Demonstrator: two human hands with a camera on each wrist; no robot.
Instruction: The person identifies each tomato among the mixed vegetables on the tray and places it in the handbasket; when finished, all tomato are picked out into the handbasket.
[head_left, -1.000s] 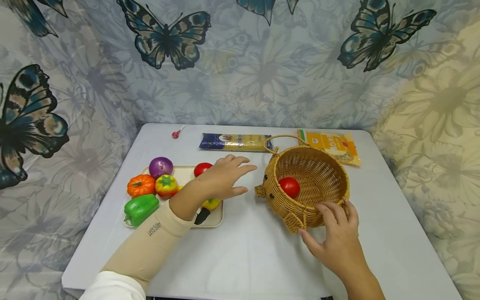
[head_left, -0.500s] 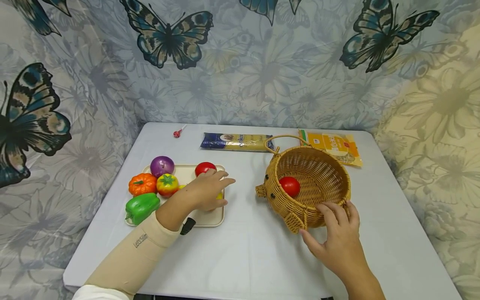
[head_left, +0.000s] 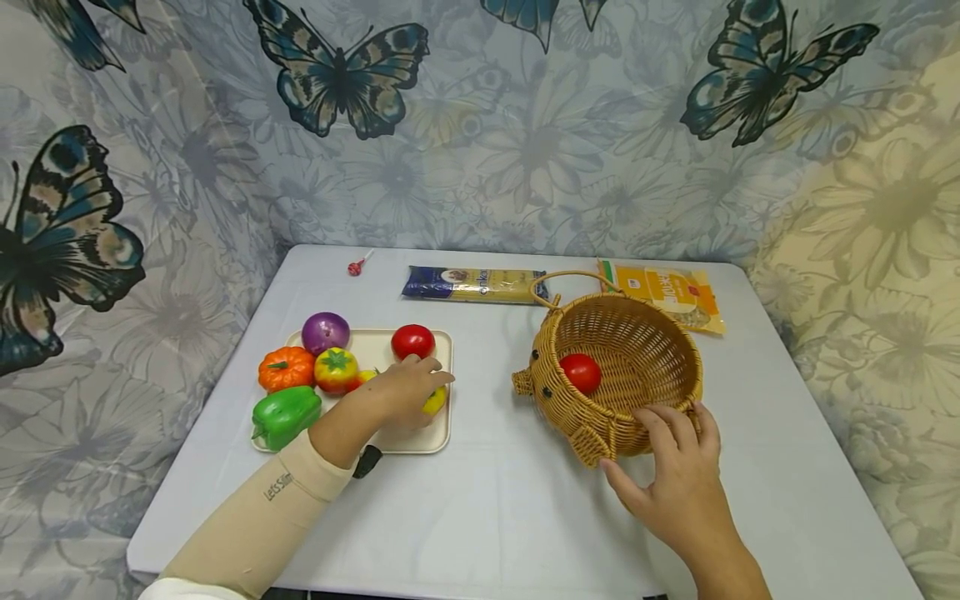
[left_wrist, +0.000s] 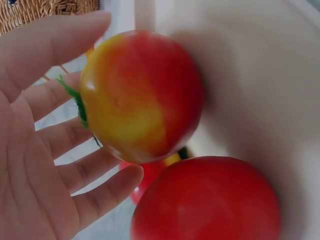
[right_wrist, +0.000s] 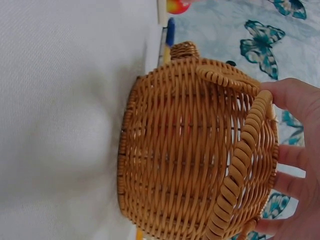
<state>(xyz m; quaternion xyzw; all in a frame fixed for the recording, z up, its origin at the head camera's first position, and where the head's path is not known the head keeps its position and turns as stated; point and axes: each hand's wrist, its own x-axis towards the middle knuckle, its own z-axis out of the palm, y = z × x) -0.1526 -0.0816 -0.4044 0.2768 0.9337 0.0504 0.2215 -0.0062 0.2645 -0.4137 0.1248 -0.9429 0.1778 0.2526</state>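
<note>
Butterfly-printed cloth hangs behind a pale table (head_left: 495,500) where both hands are at work. On the cream tray (head_left: 442,433), the left hand (head_left: 401,392) reaches down over a yellow fruit (head_left: 435,402), which peeks out just past its fingertips. From the left wrist view the fingers (left_wrist: 60,145) are spread and only lightly bent beside a yellow-and-red tomato (left_wrist: 142,95), not closed round anything. A plain red tomato (head_left: 412,341) sits just beyond the hand at the tray's far edge.

The right hand (head_left: 675,479) rests against the near rim of the pig-shaped wicker basket (head_left: 637,333), fingers laid over the woven edge and thumb against the outside wall, steadying it. Inside the basket lies another red tomato (head_left: 581,372).

Further left on the tray are a yellow-red tomato (head_left: 334,371), an orange pumpkin (head_left: 286,368), a purple onion (head_left: 325,332) and a green pepper (head_left: 283,414). Along the table's far edge lie a blue pasta packet (head_left: 474,284), a yellow packet (head_left: 663,292) behind the basket, and a red lollipop (head_left: 355,267).
</note>
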